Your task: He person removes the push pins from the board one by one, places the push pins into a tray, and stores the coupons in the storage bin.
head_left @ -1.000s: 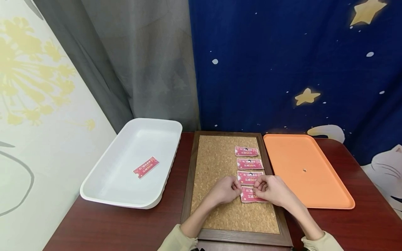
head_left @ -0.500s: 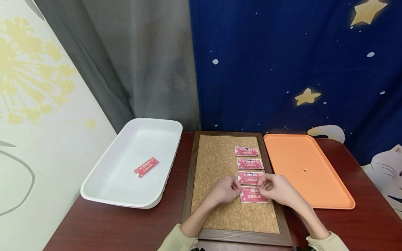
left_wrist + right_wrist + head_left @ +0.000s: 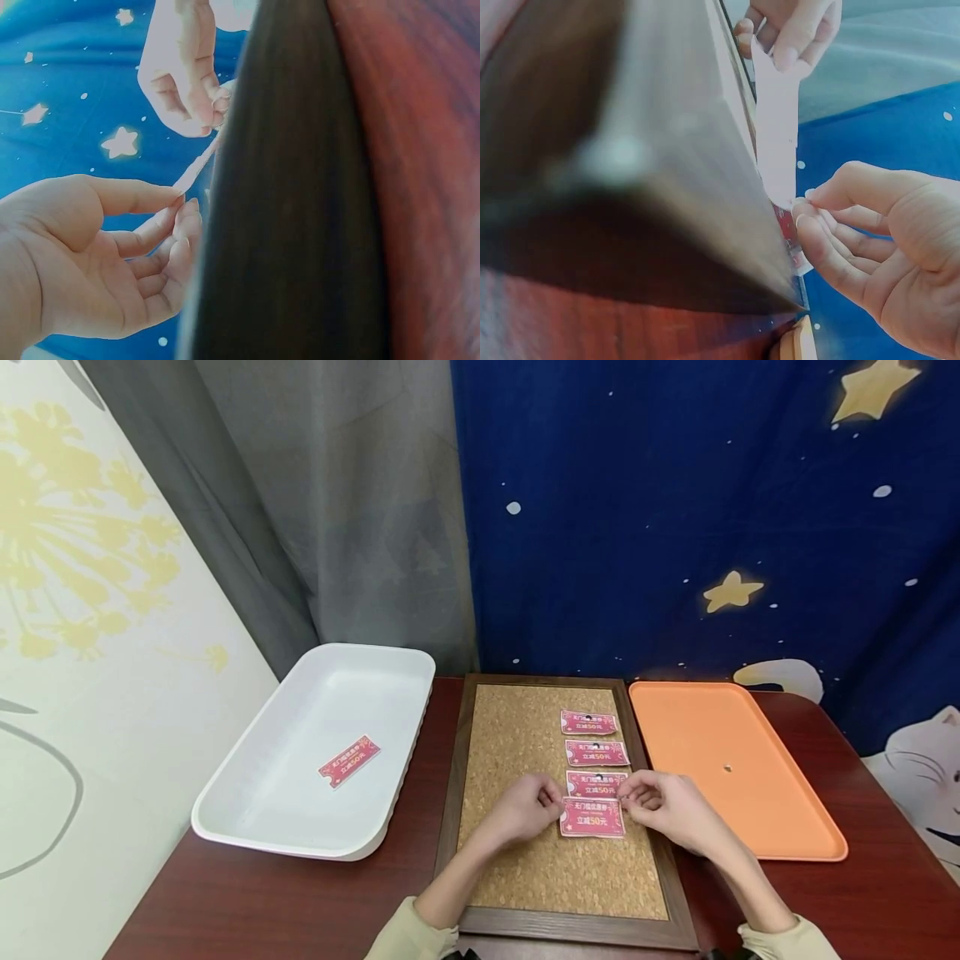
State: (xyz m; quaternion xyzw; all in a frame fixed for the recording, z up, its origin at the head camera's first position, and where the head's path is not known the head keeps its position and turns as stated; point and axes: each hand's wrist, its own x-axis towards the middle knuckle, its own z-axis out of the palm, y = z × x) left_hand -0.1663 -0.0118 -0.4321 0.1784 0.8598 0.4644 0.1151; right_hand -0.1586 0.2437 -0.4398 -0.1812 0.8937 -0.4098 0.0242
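A pink paper coupon point(image 3: 591, 818) with white and yellow lettering is held by both hands, close over the cork board point(image 3: 517, 727). My left hand point(image 3: 528, 808) pinches its left edge between thumb and fingertips. At the upper right corner, the thumb and forefinger of my right hand point(image 3: 671, 807) pinch it. The right wrist view shows the pale back of the coupon point(image 3: 776, 135) stretched between the two hands. Above it on the board, three matching coupons point(image 3: 597, 753) form a column, each with a dark pin at its top; the held one overlaps the lowest pinned one.
Left of the board stands a white tub point(image 3: 300, 693) with another pink coupon point(image 3: 349, 762) inside. To the right lies an orange tray point(image 3: 712, 727) bearing one small metallic piece point(image 3: 727, 768). The board's dark wooden frame point(image 3: 577, 927) sits near the table's front.
The held coupon has shifted left and slightly up, now overlapping the one above it. My left hand moved left with it; the right fingers slid from over its face to its upper right corner.
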